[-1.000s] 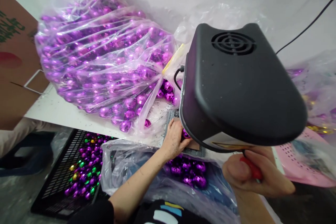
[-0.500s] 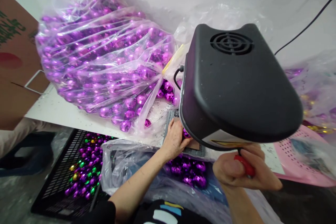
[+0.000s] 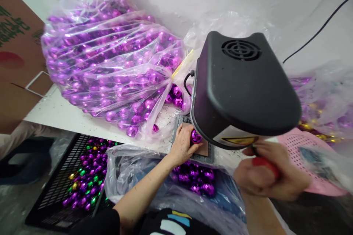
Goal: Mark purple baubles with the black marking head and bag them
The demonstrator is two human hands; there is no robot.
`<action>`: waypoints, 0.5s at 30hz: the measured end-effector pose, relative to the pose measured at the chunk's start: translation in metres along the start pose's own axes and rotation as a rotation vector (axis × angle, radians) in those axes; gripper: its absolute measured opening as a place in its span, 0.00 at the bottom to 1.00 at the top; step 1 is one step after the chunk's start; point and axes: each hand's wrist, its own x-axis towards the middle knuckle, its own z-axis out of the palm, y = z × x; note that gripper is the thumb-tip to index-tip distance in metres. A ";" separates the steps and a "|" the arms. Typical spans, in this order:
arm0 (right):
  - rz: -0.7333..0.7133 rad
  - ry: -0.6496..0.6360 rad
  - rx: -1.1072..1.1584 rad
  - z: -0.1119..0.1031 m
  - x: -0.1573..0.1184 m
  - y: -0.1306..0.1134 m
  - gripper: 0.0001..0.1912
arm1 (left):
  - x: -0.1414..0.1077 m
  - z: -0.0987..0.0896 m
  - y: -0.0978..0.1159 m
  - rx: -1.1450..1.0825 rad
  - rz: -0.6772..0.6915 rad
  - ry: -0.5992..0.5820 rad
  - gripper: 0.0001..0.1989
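My left hand (image 3: 182, 144) grips a shiny purple faceted ball (image 3: 196, 136) over a small brown pad (image 3: 203, 149) on the grey metal base (image 3: 178, 125) of a black machine (image 3: 248, 80). The machine's rounded housing hangs over the base and hides part of it. At the right, my right hand (image 3: 271, 170), blurred by motion, is wrapped round a red handle (image 3: 266, 167) below the housing. More purple balls (image 3: 194, 180) lie in clear plastic just in front of the base.
A big clear bag of purple balls (image 3: 110, 62) lies on the white table (image 3: 74, 115). Left are a cardboard box (image 3: 19, 69) and a black crate (image 3: 52, 183) of coloured balls. A pink perforated basket (image 3: 306, 158) and more bagged balls stand right.
My right hand and the red handle have moved to the right. The black housing appears shifted slightly left, and more of the purple ball shows beside my left hand.
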 end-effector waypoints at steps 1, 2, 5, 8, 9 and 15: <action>-0.044 0.079 0.005 0.003 0.018 -0.003 0.12 | -0.001 0.000 0.001 -0.001 0.007 0.014 0.24; -0.138 0.125 0.021 0.007 0.035 -0.006 0.16 | -0.003 0.000 0.002 -0.001 0.009 0.051 0.23; -0.033 0.117 -0.049 0.022 0.077 -0.012 0.19 | -0.028 -0.001 0.010 0.008 0.023 0.204 0.23; 0.103 0.040 -0.055 0.031 0.091 -0.016 0.25 | -0.066 -0.005 0.022 0.077 0.079 0.114 0.26; 0.127 0.036 -0.035 0.033 0.092 -0.017 0.27 | -0.077 -0.008 0.026 0.108 0.091 0.032 0.29; 0.138 0.071 -0.053 0.034 0.088 -0.017 0.29 | -0.054 -0.072 0.017 0.220 0.107 0.011 0.25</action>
